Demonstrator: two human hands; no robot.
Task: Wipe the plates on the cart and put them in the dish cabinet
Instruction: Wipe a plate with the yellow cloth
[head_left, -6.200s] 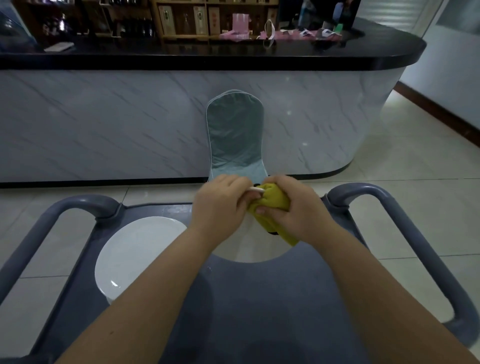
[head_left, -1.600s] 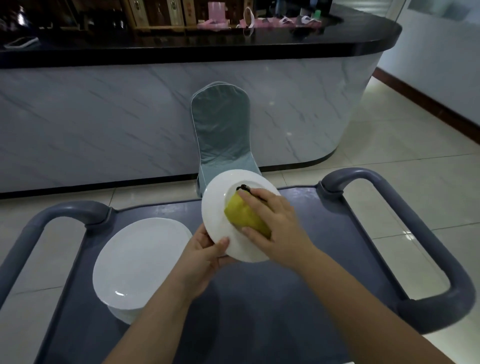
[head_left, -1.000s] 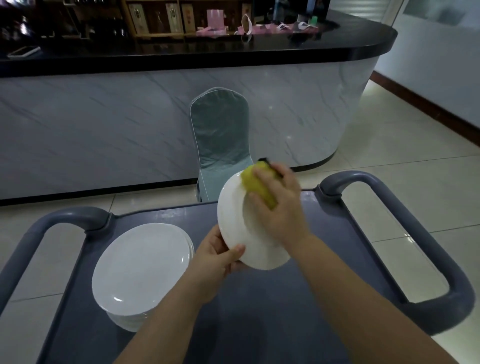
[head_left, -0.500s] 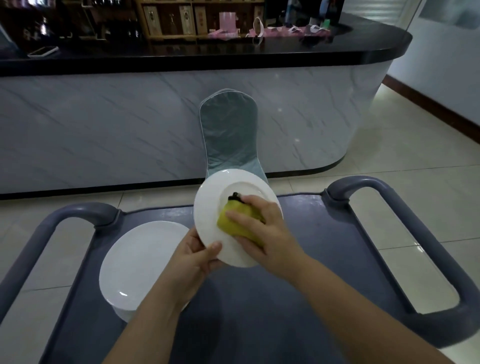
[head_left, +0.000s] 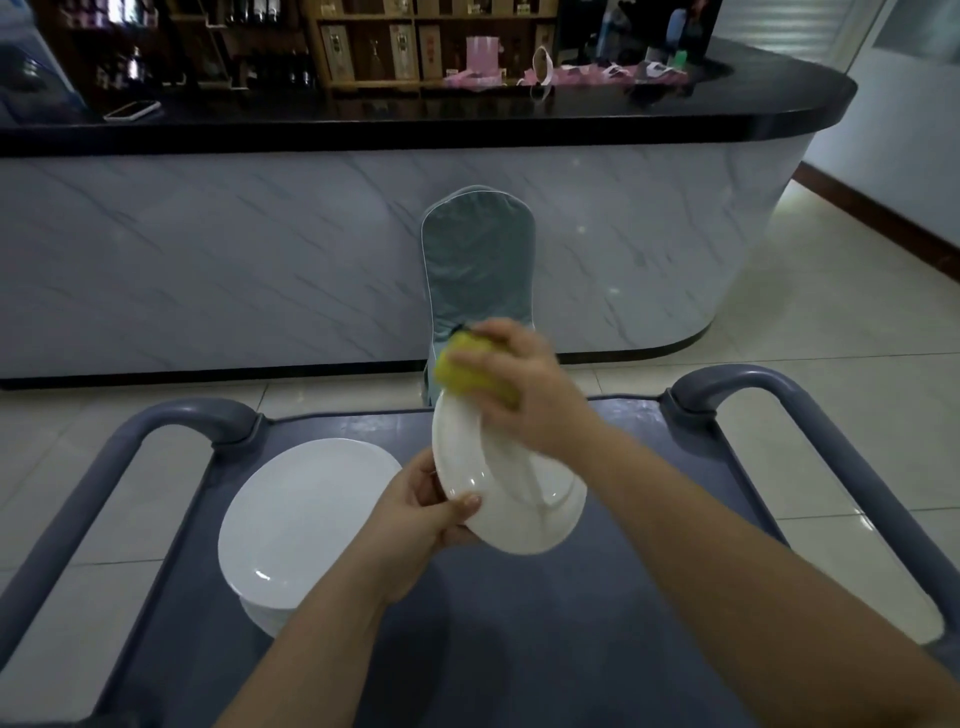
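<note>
A white plate (head_left: 511, 504) is held tilted above the grey cart (head_left: 519, 649). My left hand (head_left: 423, 512) grips its lower left rim, thumb on the face. My right hand (head_left: 524, 387) holds a yellow cloth (head_left: 467, 371) bunched against the plate's top edge. A stack of white plates (head_left: 306, 519) sits on the cart's left side.
The cart has raised grey handles at left (head_left: 119, 457) and right (head_left: 810, 426). A chair with a grey-green cover (head_left: 478, 260) stands just beyond the cart against a marble-fronted bar counter (head_left: 260, 234) with a black top. Tiled floor spreads to the right.
My right hand slid the yellow cloth from the plate's middle up to its top edge. The plate has turned more edge-on toward me in my left hand.
</note>
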